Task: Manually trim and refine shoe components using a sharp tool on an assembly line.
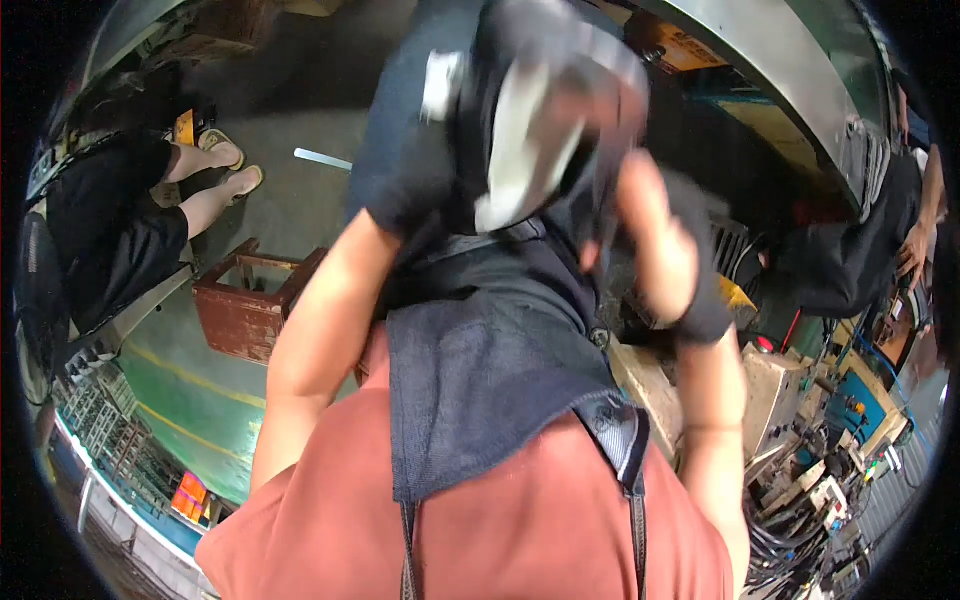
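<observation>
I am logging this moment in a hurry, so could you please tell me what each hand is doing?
Left hand: in a dark glove, gripping the blurred black-and-white object.
Right hand: raised beside that object; grip cannot be told.

Open floor to the left, past a wooden stool and a seated person's legs near it. Close in front, both hands raised: left hand and right hand on a dark, blurred thing that fills the middle. Little room between the arms, blocked by a hanging apron. Crowded on the right: machine, cables, another person. Curved metal wall above right
</observation>
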A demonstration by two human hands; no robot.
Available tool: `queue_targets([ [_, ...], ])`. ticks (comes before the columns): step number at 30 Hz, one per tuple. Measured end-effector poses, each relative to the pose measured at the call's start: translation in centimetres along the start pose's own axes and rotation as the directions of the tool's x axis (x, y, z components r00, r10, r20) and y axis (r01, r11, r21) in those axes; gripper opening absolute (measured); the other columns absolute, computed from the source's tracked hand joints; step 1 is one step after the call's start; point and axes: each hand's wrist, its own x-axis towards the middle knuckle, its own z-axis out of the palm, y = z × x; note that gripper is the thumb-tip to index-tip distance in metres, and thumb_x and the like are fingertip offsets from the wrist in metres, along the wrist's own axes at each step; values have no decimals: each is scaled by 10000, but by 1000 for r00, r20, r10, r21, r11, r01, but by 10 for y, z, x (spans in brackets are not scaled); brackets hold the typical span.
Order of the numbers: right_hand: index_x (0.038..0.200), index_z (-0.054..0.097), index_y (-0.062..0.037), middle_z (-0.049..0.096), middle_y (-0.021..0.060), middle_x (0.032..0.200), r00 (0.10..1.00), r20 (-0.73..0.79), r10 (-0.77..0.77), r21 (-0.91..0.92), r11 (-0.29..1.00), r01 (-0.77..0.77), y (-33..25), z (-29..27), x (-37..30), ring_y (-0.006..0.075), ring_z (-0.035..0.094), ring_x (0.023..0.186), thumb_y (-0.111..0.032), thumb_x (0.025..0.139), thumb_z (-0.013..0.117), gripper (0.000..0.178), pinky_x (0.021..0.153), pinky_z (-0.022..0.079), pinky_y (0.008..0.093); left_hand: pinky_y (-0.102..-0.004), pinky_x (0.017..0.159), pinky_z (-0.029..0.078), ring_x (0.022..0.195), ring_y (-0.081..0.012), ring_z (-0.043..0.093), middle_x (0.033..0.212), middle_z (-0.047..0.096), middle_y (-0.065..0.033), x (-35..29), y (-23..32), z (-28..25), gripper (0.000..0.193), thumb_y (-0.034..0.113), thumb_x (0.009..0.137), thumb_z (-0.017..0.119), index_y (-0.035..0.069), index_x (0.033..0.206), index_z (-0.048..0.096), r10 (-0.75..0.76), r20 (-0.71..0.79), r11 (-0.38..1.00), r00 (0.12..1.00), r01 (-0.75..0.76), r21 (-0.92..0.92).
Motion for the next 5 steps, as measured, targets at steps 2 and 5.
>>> queue_targets([
  [2,808,600,-59,598,58,618,818,247,520,251,781,-572,-20,-13,68,153,591,530,-523,1016,337,572,554,449,240,-376,830,521,1018,-300,632,1149,630,-213,23,-1,-7,439,283,970,484,-29,1279,498,-78,-39,997,996,78,16],
  [5,944,622,-46,624,101,684,708,255,659,314,636,-705,75,-9,96,196,621,546,-595,957,433,581,620,546,308,-428,984,462,1123,-431,589,1357,506,-239,27,-8,45,705,357,908,571,130,1491,246,11,-175,694,985,118,710],
])
